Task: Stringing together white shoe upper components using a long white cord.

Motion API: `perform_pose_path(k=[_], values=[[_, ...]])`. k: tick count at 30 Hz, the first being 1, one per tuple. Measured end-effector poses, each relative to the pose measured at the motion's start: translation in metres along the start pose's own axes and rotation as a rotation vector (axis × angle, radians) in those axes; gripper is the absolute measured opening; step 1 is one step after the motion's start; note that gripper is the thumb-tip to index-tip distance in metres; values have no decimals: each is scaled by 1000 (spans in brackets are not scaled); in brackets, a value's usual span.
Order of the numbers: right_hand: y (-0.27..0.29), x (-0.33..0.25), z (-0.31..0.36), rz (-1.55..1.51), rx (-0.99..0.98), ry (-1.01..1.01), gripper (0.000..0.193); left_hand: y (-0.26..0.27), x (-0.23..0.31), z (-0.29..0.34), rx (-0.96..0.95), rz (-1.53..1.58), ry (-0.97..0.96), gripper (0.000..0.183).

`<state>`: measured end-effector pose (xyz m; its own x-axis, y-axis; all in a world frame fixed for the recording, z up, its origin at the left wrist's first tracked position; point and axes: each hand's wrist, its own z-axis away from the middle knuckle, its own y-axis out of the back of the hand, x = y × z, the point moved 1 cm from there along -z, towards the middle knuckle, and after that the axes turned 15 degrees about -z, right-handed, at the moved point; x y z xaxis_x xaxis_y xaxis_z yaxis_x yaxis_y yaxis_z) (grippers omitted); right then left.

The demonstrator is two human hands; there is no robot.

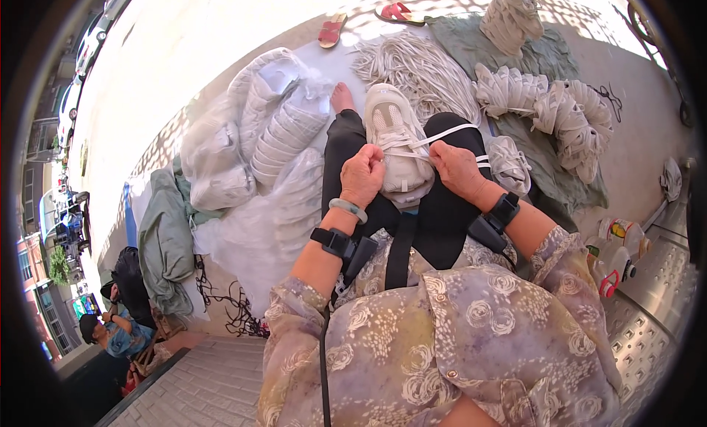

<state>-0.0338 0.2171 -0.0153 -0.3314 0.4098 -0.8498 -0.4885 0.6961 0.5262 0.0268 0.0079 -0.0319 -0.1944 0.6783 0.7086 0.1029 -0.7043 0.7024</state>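
Between my knees rests a pale beige sneaker, its toe pointing away from me. A white flat shoelace crosses its upper, partly threaded. My left hand is closed in a pinch at the left edge of the lacing. On the other side my right hand is also closed, pinching the lace close to the eyelets. Lace ends stretch to the right over my dark trouser leg. Fingertips on both hands partly hide what they grip.
A heap of loose white laces lies beyond the sneaker. Stacked pale shoes sit at right on green cloth. Plastic-wrapped shoes are at left. Red sandals lie far ahead; plastic bottles stand at right. Another person sits lower left.
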Motion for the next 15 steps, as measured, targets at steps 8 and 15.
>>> perform_pose_path(k=[8,15], values=[[-2,2,-1,29,18,11,9,-1,0,-2,-1,-7,-1,9],[11,-1,-10,-127,105,19,5,5,9,0,-31,-22,-6,12]])
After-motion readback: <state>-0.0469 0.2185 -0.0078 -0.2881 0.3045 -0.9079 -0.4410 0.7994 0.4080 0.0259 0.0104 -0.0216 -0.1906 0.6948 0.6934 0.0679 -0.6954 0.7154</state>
